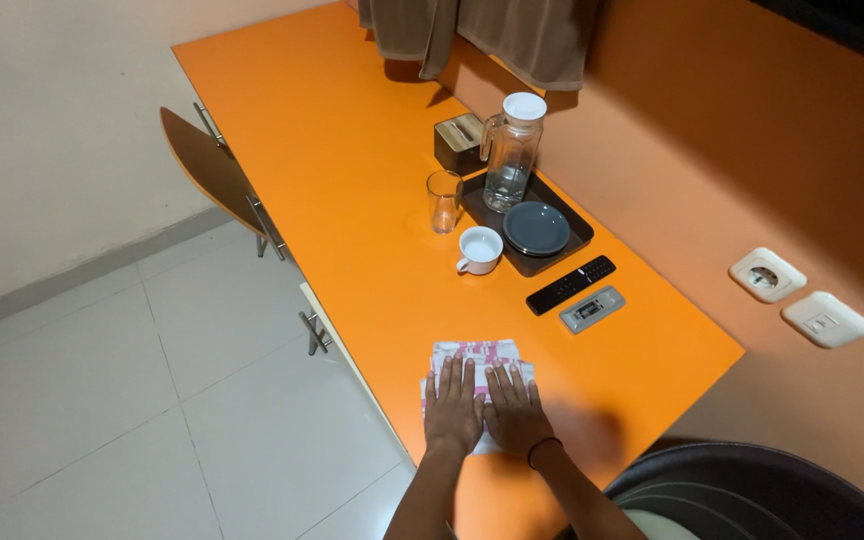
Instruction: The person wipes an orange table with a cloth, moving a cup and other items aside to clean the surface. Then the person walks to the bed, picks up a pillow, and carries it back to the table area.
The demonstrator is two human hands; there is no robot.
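Both forearms entered from the bottom edge and converged toward the middle, bare to the elbow. The left hand (453, 405) lay flat, palm down, fingers extended forward and slightly spread. The right hand (515, 410) lay flat just beside it, palm down with fingers straight, thumbs nearly touching, and a dark band circled the right wrist.
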